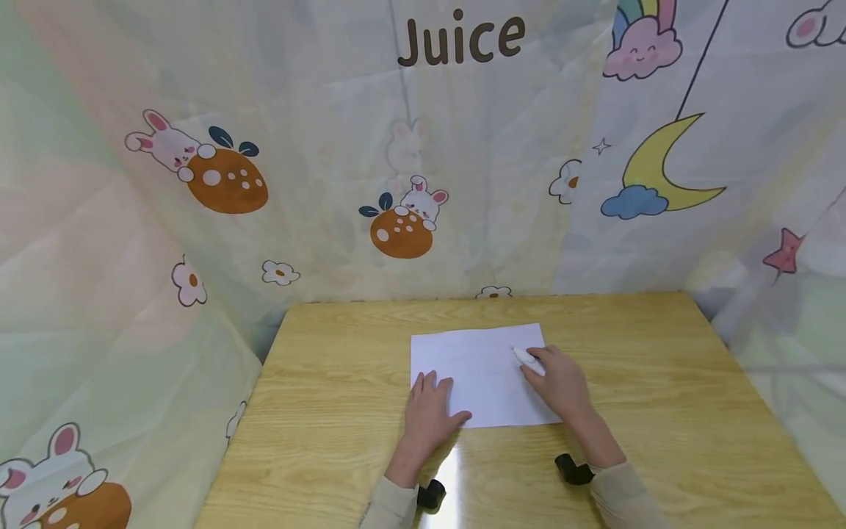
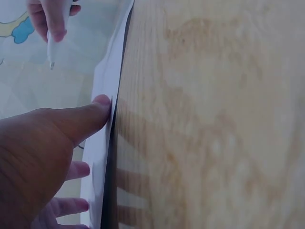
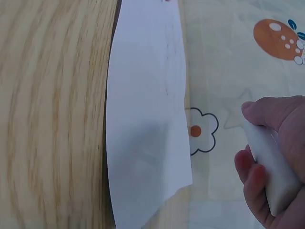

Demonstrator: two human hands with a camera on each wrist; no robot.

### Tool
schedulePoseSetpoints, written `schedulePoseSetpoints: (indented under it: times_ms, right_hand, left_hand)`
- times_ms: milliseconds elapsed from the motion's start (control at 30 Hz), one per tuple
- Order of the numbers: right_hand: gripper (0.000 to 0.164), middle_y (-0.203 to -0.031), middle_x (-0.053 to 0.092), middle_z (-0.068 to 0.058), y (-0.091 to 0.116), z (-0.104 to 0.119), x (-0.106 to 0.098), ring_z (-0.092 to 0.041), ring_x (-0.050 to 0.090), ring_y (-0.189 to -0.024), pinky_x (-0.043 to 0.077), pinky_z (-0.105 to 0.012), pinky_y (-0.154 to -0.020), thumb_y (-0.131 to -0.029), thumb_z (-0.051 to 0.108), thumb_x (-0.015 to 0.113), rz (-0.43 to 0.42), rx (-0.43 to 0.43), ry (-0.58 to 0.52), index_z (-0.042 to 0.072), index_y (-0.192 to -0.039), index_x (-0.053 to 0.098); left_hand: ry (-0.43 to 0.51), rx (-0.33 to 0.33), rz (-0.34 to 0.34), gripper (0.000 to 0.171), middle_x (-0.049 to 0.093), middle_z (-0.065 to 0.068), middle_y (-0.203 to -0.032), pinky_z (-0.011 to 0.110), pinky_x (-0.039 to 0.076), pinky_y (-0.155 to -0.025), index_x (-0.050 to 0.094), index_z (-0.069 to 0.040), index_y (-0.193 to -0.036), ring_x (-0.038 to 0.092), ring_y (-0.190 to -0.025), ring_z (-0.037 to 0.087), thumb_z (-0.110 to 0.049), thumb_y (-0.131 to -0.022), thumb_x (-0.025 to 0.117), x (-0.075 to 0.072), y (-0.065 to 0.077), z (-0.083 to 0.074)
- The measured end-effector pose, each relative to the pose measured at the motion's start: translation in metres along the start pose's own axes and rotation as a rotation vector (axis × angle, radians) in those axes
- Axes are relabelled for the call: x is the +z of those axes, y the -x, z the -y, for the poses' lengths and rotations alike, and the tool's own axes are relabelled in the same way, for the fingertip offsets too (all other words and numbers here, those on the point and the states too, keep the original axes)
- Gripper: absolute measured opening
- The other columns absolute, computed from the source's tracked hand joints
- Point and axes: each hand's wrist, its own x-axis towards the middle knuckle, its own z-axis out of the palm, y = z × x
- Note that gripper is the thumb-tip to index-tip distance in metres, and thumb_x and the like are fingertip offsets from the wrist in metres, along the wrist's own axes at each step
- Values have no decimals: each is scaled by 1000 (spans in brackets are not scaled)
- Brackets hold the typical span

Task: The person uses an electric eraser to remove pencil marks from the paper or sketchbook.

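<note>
A sheet of white paper (image 1: 479, 389) lies on the wooden table. My left hand (image 1: 431, 413) rests on its lower left part, fingers spread and thumb out along the near edge; the left wrist view shows the thumb (image 2: 97, 109) right at that edge. Over the right part of the sheet, my right hand (image 1: 560, 378) holds a white correction pen (image 1: 526, 359) between thumb and fingers. Its narrow tip points up and left in the head view. The right wrist view shows the pen's thick, flattened body (image 3: 272, 164) gripped with the thumb on top.
Wooden table surface (image 1: 317, 411) surrounds the sheet. A printed fabric backdrop (image 1: 317, 147) with rabbits, oranges and a moon hangs behind and at both sides. Black wrist devices (image 1: 432, 496) sit at both sleeves.
</note>
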Motion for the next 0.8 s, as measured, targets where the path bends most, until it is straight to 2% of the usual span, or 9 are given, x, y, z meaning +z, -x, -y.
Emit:
schedulePoseSetpoints:
  times_ms: [367, 600, 800]
  right_hand:
    - [35, -101, 65, -23, -4, -25, -19, -39, 59, -93, 49, -53, -76, -83, 11, 77, 37, 119, -84, -8, -111, 67]
    - [39, -108, 62, -29, -5, -50, -35, -41, 58, -94, 47, -54, -73, -91, 17, 69, 46, 211, -136, -9, -119, 63]
    - [39, -110, 61, -26, -3, -74, -49, -39, 58, -91, 49, -50, -70, -92, 18, 65, 42, 322, -143, -6, -122, 62]
  left_hand:
    - [40, 55, 2, 65, 49, 22, -134, 51, 32, -106, 60, -10, -127, 41, -128, 46, -53, -80, 73, 1, 1, 8]
    - [27, 49, 60, 65, 48, 20, -137, 50, 32, -107, 59, -12, -130, 38, -131, 45, -57, -83, 68, 3, 3, 13]
    - [-2, 59, 42, 65, 51, 17, -137, 53, 36, -103, 61, -15, -129, 39, -129, 47, -59, -81, 69, -2, 5, 13]
